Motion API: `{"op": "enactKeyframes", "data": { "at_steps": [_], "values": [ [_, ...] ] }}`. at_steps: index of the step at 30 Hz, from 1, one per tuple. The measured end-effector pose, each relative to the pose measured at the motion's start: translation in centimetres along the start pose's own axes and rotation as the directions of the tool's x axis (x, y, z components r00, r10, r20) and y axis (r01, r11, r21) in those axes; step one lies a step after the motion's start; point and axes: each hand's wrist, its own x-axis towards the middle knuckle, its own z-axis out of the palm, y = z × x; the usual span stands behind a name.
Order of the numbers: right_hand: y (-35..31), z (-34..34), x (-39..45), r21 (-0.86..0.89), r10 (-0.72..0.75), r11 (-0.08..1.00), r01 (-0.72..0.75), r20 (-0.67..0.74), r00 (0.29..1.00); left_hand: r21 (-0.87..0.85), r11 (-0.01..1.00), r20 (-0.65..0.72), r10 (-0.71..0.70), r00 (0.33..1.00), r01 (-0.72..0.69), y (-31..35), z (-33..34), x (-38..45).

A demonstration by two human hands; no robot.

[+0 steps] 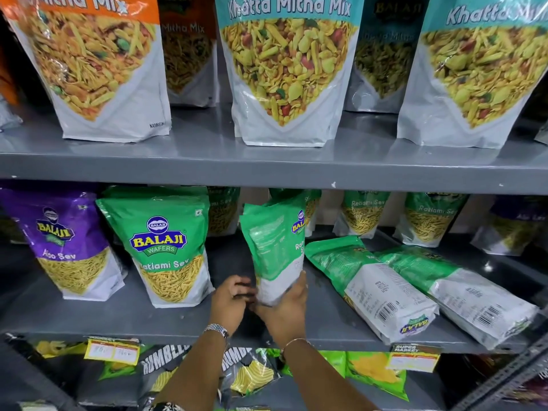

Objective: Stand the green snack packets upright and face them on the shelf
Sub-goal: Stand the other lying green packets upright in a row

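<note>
On the middle shelf [89, 318], a bare strip runs along the front edge from the left end to the hands, and a gap opens between the upright green Ratlami Sev packet [166, 247] and the packet being handled. The right hand [284, 310] clasps the white base of a green packet [272, 247], which stands upright but turned, its back panel mostly toward the camera and only a sliver of logo showing at its right edge. The left hand [229, 301] sits just beside that base with fingers curled loosely; whether they touch the packet cannot be told.

Toward the right front edge, two green packets [370, 292] [474, 295] lie flat, backs up, barcodes near the shelf lip, the left one overlapping the other. More green packets [364, 215] stand at the back, their tops cut off by the shelf above. A purple Aloo Sev packet [65, 244] stands at the left end.

The upper shelf [207, 161] carries large Khatta Mitha Mix bags [290, 72]. Below, chip packets [252, 375] and price tags [112, 351] are partly hidden by the forearms.
</note>
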Motion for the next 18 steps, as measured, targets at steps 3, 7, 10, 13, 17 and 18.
{"op": "enactKeyframes", "data": {
  "at_steps": [3,7,10,13,17,18],
  "values": [
    [-0.1,0.3,0.4,-0.043,-0.003,0.999,0.001,-0.045,0.999,0.061,0.997,0.082,0.050,0.995,-0.055,0.4,0.2,-0.4],
    [0.6,-1.4,2.1,-0.047,-0.024,0.999,0.025,0.017,1.000,0.115,0.992,0.106,0.034,0.994,-0.047,0.5,-0.2,-0.2],
    [1.3,-3.3,3.7,0.084,0.053,0.994,-0.064,0.123,0.991,0.126,0.990,0.070,0.053,0.996,-0.062,0.1,-1.1,0.3],
    [1.8,-5.2,5.5,0.136,0.064,0.985,-0.103,0.269,0.961,0.066,0.998,0.071,0.016,0.997,-0.020,0.0,-1.5,1.0],
    [1.7,-7.2,7.5,0.033,0.118,0.988,-0.150,0.466,0.877,0.022,1.000,0.107,-0.014,0.994,0.012,0.5,-0.9,1.8],
    [1.7,-7.7,8.1,-0.013,0.122,0.991,-0.134,0.510,0.852,0.009,1.000,0.115,-0.020,0.993,0.020,0.7,-0.7,1.9]
  ]
}}
